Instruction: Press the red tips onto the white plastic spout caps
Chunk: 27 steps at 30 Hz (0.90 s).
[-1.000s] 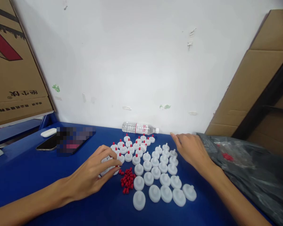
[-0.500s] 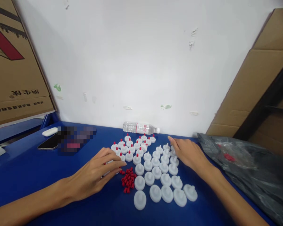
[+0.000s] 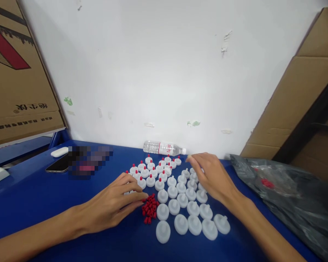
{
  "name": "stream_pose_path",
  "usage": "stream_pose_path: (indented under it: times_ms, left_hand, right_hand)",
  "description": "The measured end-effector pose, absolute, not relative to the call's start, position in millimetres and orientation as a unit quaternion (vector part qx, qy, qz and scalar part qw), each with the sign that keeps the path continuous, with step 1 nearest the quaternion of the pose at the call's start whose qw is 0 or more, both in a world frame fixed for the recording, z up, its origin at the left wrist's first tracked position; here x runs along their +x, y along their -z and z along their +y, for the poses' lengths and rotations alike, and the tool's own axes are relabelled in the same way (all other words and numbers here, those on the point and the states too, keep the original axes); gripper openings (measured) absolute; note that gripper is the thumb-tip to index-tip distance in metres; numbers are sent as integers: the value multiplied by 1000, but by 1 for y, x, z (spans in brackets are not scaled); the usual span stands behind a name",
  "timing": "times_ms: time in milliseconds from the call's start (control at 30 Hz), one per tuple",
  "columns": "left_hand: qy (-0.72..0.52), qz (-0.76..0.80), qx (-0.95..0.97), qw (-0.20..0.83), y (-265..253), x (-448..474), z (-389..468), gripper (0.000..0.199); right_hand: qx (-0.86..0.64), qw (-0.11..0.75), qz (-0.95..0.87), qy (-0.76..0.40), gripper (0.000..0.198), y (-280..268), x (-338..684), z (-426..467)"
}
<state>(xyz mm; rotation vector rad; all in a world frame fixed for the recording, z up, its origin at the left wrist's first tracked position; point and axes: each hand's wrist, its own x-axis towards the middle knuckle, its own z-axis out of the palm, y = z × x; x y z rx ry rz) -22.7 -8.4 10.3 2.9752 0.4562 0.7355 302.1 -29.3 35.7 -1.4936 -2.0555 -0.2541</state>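
My left hand (image 3: 117, 200) reaches in from the left, fingers extended, with the index fingertip at the edge of a pile of small red caps (image 3: 149, 209). Thumb and index are slightly apart and nothing shows between them. Beyond and partly beneath this hand stand several white round lids with red tips (image 3: 159, 185). White lids with bare spouts (image 3: 182, 200) spread across the middle. Over their far right corner hovers my right hand (image 3: 210, 174), thumb stretched left; its other fingers are partly hidden, and I see nothing held.
A clear plastic bottle (image 3: 164, 148) lies along the wall at the back. At left are a phone (image 3: 57, 163) and a white rounded object (image 3: 59, 152). A dark plastic bag (image 3: 295, 214) covers the right side of the blue table (image 3: 109, 240). Cardboard (image 3: 278, 105) leans behind it.
My left hand has moved slightly right, its index fingertip now at the red caps. My right hand has shifted left over the far white lids. The view has also shifted a little.
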Motion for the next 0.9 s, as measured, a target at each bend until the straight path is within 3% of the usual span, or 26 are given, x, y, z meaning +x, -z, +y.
stream_pose_path:
  times_ms: [233, 900]
  left_hand:
    - [-197, 153, 968, 12, -7, -22, -7, 30]
    - [-135, 138, 981, 9, -13, -20, -8, 35]
  right_hand:
    - [-437, 253, -863, 23, 29, -27, 260, -46]
    - [-507, 201, -837, 38, 41, -5, 262, -37]
